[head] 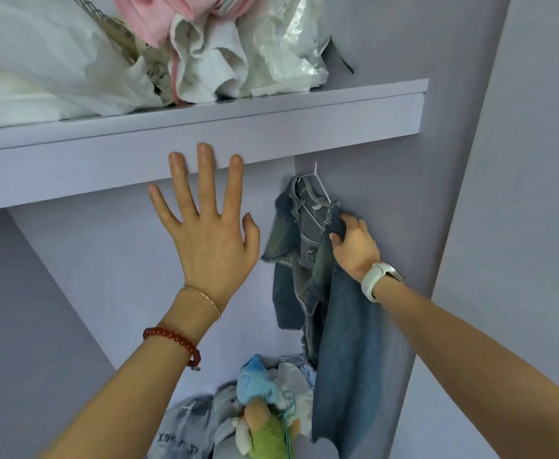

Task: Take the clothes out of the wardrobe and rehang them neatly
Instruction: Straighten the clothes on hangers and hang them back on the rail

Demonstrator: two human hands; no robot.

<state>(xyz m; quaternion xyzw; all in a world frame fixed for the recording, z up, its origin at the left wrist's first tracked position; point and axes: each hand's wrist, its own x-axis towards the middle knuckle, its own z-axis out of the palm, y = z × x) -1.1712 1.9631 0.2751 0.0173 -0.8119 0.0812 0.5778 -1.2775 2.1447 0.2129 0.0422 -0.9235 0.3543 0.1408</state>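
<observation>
A frayed denim garment [307, 260] hangs on a white hanger [317, 190] at the right end of the lilac wardrobe, just under the shelf. My right hand [355, 250], a white watch on its wrist, grips the denim at its right shoulder, fingers curled round the cloth. My left hand [205, 223] is raised in front of the shelf's front board with fingers spread straight and holds nothing. The rail above the hanger is hidden behind the shelf.
The lilac shelf [271, 127] carries crumpled white and pink clothes [178, 38] and a plastic bag [288, 51]. On the wardrobe floor lie a blue and green soft toy [261, 409] and bagged clothes [188, 432]. The wardrobe's side panel [420, 210] stands right beside the denim.
</observation>
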